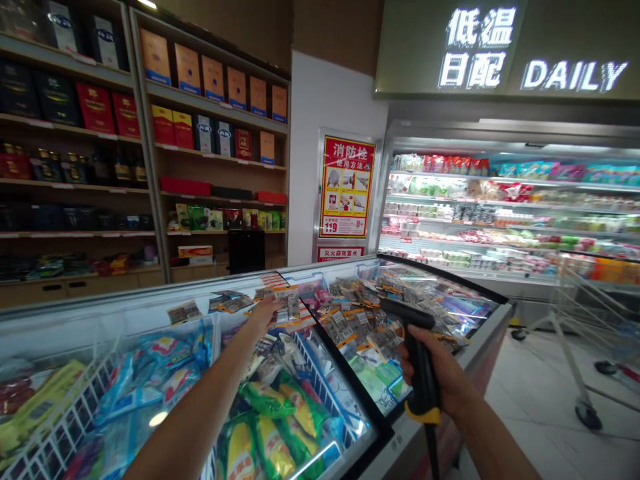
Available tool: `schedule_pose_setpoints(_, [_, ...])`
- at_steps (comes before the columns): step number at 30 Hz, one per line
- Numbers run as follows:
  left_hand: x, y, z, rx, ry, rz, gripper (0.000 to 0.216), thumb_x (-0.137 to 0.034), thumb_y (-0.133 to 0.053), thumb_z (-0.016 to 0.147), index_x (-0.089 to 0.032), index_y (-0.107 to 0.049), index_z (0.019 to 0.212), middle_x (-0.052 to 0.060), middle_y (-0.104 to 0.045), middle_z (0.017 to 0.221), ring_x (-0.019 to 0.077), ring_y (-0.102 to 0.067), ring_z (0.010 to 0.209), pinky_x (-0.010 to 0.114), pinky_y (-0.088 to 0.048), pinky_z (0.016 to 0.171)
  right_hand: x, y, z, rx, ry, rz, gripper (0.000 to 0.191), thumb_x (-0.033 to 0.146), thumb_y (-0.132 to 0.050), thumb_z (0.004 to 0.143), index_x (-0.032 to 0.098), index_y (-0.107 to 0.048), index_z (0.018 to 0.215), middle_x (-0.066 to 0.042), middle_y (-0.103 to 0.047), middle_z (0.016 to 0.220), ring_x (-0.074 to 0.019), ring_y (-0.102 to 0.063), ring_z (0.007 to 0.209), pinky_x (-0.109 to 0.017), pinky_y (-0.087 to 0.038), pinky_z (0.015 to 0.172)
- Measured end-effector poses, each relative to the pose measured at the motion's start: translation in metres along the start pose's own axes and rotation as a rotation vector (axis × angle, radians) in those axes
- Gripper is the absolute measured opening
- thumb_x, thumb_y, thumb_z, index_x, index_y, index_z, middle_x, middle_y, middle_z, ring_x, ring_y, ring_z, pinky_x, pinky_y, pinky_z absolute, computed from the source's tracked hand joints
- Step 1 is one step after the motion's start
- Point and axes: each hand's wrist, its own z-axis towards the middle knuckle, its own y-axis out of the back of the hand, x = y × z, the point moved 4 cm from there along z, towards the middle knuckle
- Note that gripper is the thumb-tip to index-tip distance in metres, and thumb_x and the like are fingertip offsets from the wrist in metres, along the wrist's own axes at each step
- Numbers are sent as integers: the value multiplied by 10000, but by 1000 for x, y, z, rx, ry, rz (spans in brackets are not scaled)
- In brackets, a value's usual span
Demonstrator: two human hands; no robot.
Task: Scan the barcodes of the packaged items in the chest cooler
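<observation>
My right hand [440, 370] is wrapped round the grip of a black and yellow barcode scanner [423, 360], its cord hanging down and its head pointing left over the freezer. Stretched forward over the glass lid, my left hand [265, 313] is closed at the edge of a small clear-and-orange snack packet [289, 305]; its fingertips are partly hidden. More such packets [231, 301] lie on the glass left of that hand. A large loose heap of packets [360, 320] covers the right-hand lid, below and beyond the scanner.
Under the glass, white wire baskets hold blue bags [160, 367] and green-and-yellow corn bags [275, 427]. A black lid frame [345, 360] divides the freezer top. Boxed goods fill wooden shelves [215, 153] behind. At right stand a shopping cart [565, 320] and a lit chiller [465, 200].
</observation>
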Motion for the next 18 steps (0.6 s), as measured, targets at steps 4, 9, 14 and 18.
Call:
schedule_pose_setpoints(4, [-31, -48, -4, 157, -15, -319, 248, -294, -490, 743, -167, -529, 952, 51, -641, 873, 138, -606, 759, 237, -476, 614, -4, -5, 8, 6, 23, -47, 170, 329, -573, 704, 165, -545, 738, 39, -522, 459, -83, -448, 329, -188, -372, 311])
schedule_pose_setpoints(9, [-45, -90, 3, 179, 50, -468, 299, -226, -583, 647, -152, -534, 933, 41, -634, 839, 120, -598, 681, 242, -481, 615, 8, 16, 11, -50, 65, -40, 178, 333, -574, 706, 163, -546, 754, 39, -523, 460, -83, -449, 328, -188, -367, 308])
schedule_pose_setpoints(14, [-35, -87, 15, 131, 209, -601, 239, -129, -529, 655, -175, -536, 890, 2, -617, 724, 108, -581, 606, 246, -482, 602, 22, 40, 14, -98, 94, -12, 164, 326, -572, 710, 169, -545, 747, 40, -518, 465, -87, -454, 339, -200, -380, 323])
schedule_pose_setpoints(18, [-23, -67, 21, -11, 302, -455, 63, -173, -568, 647, -149, -559, 704, 9, -586, 626, 119, -559, 555, 224, -453, 533, 24, 49, 19, -100, 98, 9, 163, 329, -566, 712, 170, -548, 740, 41, -511, 462, -84, -446, 341, -199, -375, 325])
